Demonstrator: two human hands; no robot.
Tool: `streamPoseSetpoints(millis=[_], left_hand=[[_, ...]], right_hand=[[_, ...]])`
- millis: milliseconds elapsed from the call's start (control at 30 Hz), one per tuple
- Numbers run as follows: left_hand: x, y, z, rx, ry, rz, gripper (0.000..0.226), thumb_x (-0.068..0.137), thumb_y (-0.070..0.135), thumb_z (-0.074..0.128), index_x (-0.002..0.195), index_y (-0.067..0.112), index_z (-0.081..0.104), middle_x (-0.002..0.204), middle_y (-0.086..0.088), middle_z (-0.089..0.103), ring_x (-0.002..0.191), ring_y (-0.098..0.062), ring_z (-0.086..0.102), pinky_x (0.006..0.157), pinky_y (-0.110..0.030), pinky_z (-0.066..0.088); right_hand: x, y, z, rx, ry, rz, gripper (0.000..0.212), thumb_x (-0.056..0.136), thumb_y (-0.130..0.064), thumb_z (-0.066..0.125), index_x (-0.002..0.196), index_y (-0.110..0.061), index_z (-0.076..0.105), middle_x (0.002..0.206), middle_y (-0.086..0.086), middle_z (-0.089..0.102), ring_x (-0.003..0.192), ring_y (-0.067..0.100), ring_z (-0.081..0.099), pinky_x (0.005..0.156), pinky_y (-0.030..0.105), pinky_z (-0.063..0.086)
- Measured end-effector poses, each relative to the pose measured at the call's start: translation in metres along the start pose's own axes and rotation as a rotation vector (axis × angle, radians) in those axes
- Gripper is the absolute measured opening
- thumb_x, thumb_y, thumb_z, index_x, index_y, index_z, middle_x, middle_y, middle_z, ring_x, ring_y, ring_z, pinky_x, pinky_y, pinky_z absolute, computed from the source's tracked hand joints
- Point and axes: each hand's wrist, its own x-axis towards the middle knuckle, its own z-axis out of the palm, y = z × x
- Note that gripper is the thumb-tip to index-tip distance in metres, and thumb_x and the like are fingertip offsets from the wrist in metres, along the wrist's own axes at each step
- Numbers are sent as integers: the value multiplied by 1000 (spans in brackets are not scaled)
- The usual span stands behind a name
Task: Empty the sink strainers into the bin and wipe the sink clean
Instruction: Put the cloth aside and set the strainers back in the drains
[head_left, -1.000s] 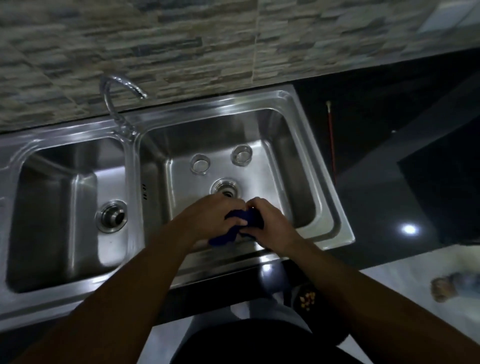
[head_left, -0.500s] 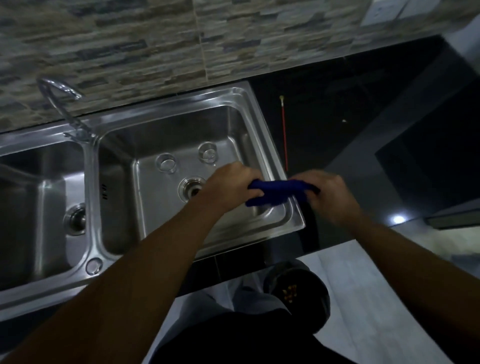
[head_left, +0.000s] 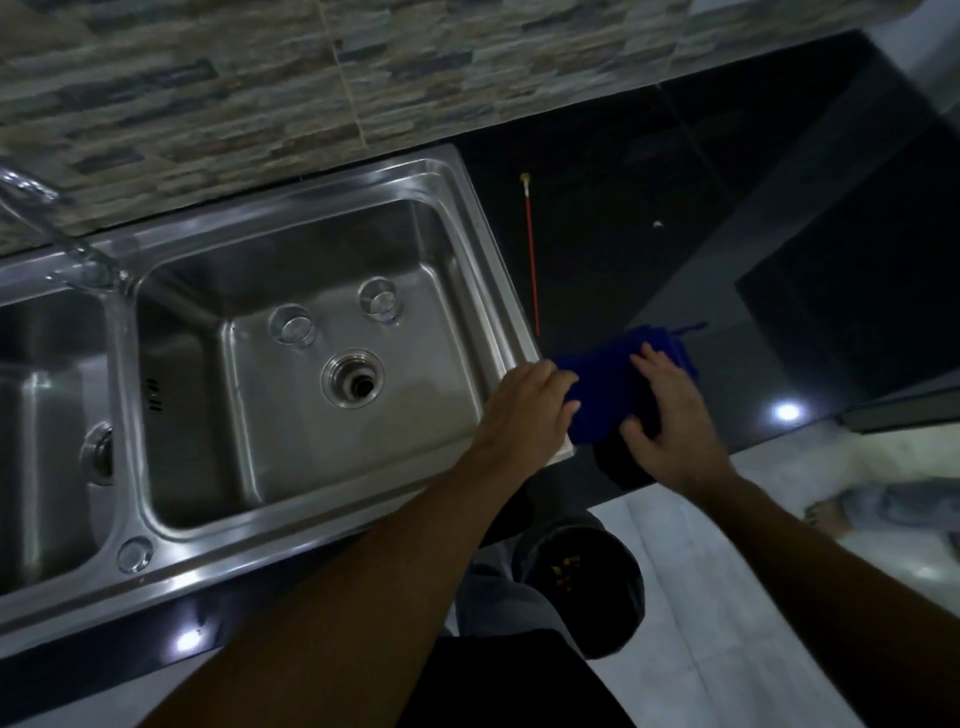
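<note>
While gripping the blue cloth (head_left: 608, 395) by its left edge in the curled left hand (head_left: 524, 410), pressed it under the straight-fingered right hand (head_left: 670, 421) on the black counter (head_left: 623, 234), just beside the sink (head_left: 491, 249).

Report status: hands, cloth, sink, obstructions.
Right hand flat on blue cloth, on counter beside sink. Left hand at cloth's edge, grip unclear. Drain open. Nothing blocking.

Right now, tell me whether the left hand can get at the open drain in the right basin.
Probably yes. The left hand is at the right basin rim, holding the blue cloth, and the floor between it and the drain is bare; the two round pieces lie farther back.
</note>
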Motion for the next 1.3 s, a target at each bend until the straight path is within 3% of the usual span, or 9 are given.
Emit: streamPoseSetpoints(millis=[167,267,533,667,800,967,1100,1200,1300], left_hand=[[4,-11,27,263,-119,3,64,107,45,26,158,8,18,167,-13,14,156,-28,9,128,-45,4],[6,-15,37,275,-146,-39,69,106,49,18,159,7,6,169,-12,4,157,-25,-2,128,-46,0],[13,-18,36,249,-151,-47,70,106,49,20,159,9,0,169,-9,-2,157,-23,-5,128,-46,-2],[-10,-40,22,175,-119,-23,64,107,43,20,160,11,3,170,-6,-3,156,-20,-8,128,-43,-5],[-47,-89,-7,166,-60,-95,64,99,35,16,155,8,30,165,-11,25,155,-28,15,125,-46,1],[-101,-173,-50,235,-3,-248,58,91,22,38,145,2,49,152,-17,47,147,-40,33,121,-58,17],[-143,-235,-78,189,30,-426,62,91,19,28,148,-1,42,157,-21,38,150,-42,24,124,-55,7],[-168,-274,-96,221,49,-477,56,96,14,31,149,-4,39,157,-25,34,151,-43,20,126,-55,5],[-184,-306,-115,218,112,-524,56,98,18,31,151,-2,37,160,-22,30,153,-39,17,126,-50,6]], right_hand=[[19,-20,35,-224,7,142,67,104,-47,27,158,-13,7,166,7,-1,153,26,-5,123,44,-1],[21,-14,35,-317,18,87,69,102,-51,20,159,-14,5,166,9,-4,154,27,-5,124,46,0],[30,-24,27,-307,0,125,67,103,-44,27,158,-12,6,166,10,-4,153,28,-6,125,47,0],[33,-57,26,-75,123,158,62,98,-25,48,154,-11,26,165,12,12,153,26,4,125,41,3],[41,-115,36,143,90,-95,48,96,-8,53,144,-10,47,160,5,29,150,15,20,124,28,13],[73,-182,73,142,54,-276,24,89,1,58,106,-4,74,148,9,50,125,15,58,106,9,37],[108,-229,110,133,-80,-272,27,87,-5,56,107,-8,74,143,9,55,122,17,61,105,26,46],[136,-253,141,52,-260,-241,34,85,-6,56,116,-9,70,137,14,59,130,24,54,109,27,37],[158,-267,165,-14,-413,-141,39,83,-11,56,120,-12,66,129,12,63,121,27,58,101,27,42]])
